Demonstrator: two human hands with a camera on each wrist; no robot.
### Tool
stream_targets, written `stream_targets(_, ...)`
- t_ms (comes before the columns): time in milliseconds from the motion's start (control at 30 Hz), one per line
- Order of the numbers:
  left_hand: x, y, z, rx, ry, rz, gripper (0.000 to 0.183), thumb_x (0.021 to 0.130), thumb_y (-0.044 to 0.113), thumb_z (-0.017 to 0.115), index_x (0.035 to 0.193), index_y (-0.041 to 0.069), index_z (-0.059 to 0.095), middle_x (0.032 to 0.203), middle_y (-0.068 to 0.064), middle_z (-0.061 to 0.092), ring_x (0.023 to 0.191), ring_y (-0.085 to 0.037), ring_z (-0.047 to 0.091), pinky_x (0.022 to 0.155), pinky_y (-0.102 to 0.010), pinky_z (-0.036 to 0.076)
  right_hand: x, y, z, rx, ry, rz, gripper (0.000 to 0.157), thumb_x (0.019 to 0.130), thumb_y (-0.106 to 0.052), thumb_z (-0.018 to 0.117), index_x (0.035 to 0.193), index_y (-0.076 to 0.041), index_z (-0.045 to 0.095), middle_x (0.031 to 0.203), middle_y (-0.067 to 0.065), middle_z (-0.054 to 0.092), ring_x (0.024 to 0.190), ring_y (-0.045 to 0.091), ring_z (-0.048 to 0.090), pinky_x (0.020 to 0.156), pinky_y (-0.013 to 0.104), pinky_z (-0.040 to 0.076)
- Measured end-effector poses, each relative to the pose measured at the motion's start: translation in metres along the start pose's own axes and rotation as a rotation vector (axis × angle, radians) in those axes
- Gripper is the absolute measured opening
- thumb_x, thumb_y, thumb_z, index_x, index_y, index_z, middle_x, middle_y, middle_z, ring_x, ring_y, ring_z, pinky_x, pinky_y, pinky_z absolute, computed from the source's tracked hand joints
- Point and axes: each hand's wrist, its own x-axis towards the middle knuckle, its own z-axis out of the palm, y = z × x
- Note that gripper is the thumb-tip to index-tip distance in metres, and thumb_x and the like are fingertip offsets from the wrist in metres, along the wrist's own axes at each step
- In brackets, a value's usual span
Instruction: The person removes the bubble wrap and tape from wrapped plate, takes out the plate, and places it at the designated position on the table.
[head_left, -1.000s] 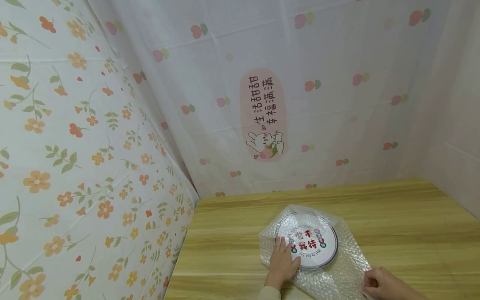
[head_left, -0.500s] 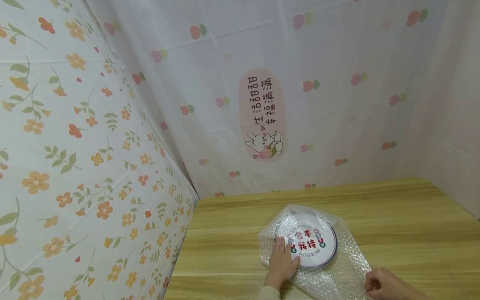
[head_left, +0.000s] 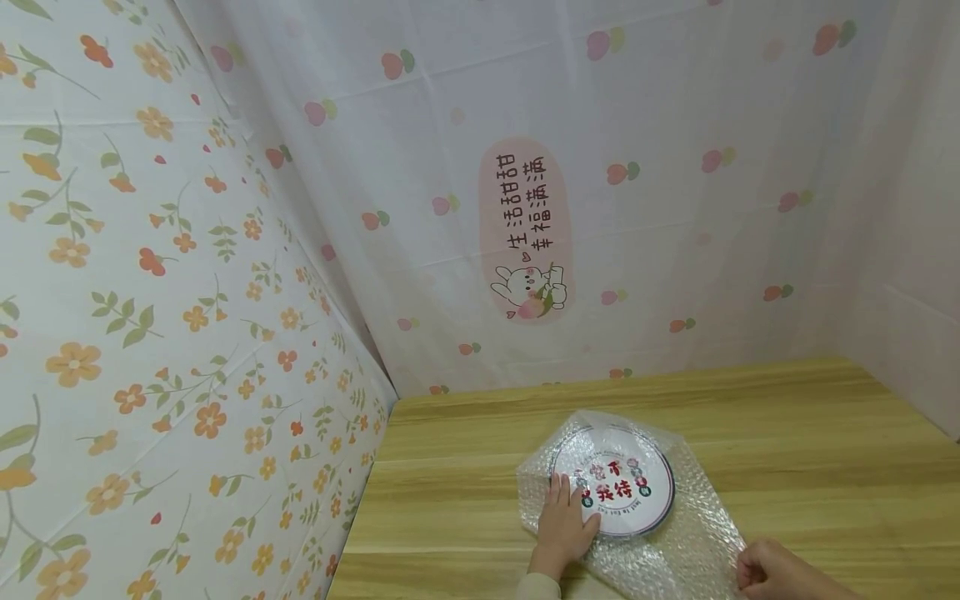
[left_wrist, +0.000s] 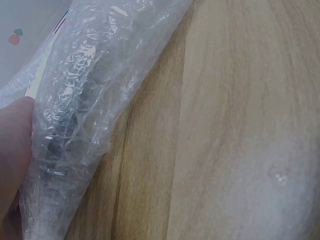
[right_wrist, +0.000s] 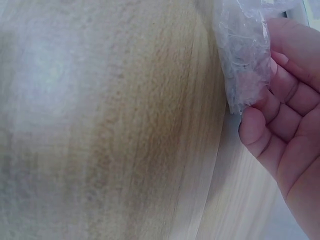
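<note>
A round white plate [head_left: 633, 512] with a dark blue rim and red characters lies face up on a sheet of bubble wrap [head_left: 693, 517]. Clear wrap also covers its left part. My left hand [head_left: 566, 523] rests on the plate's left side, fingers straight over the wrapped edge. In the left wrist view, the thumb [left_wrist: 15, 145] lies beside the bubble wrap [left_wrist: 90, 85]. At the sheet's right edge, my right hand [head_left: 772, 571] pinches the bubble wrap. Curled fingers of the right hand [right_wrist: 290, 115] hold the bunched wrap [right_wrist: 245, 60] in the right wrist view.
The wood-grain table [head_left: 795, 442] extends behind and to both sides of the wrap. A white curtain [head_left: 675, 250] with fruit prints hangs at the table's back edge. On the left hangs a flowered cloth [head_left: 225, 333].
My right hand has shifted slightly to the right with the edge of the bubble wrap. The left hand and the plate stay in place.
</note>
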Motion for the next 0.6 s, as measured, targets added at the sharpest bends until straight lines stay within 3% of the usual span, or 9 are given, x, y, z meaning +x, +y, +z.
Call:
stream_targets(200,-0.001,0.0004,-0.001,-0.005,0.015,0.002,0.053,0.086,0.045,0.043,0.12,0.007,0.054,0.132,-0.016,0.043,0.128,-0.029,0.028,0.101,-0.034,0.028,-0.0011,0.0029,-0.0011,0.031,-0.022,0.006,0.019,0.069,0.013,0.059,0.064,-0.004,0.053,0.058,-0.008,0.049,0.057,-0.008,0.04,0.04,0.017,0.037)
stream_targets(467,-0.0012,0.0002,-0.0007,-0.014,0.026,0.006,0.052,0.085,0.045,0.044,0.12,0.007,0.054,0.131,-0.016,0.043,0.128,-0.029,0.028,0.101,-0.034,0.028,-0.0036,0.0077,0.0014,-0.008,0.021,-0.073,0.02,0.066,0.013,0.061,0.063,-0.005,0.051,0.056,-0.004,0.049,0.058,-0.009,0.04,0.04,0.015,0.035)
stream_targets(600,-0.0013,0.0001,0.0,-0.012,0.036,0.013,0.052,0.086,0.045,0.043,0.12,0.007,0.054,0.131,-0.016,0.043,0.128,-0.029,0.028,0.101,-0.034,0.028,-0.0036,0.0063,0.0003,0.042,-0.005,-0.021,0.018,0.07,0.009,0.062,0.064,-0.004,0.052,0.058,-0.008,0.05,0.058,-0.008,0.042,0.04,0.017,0.037)
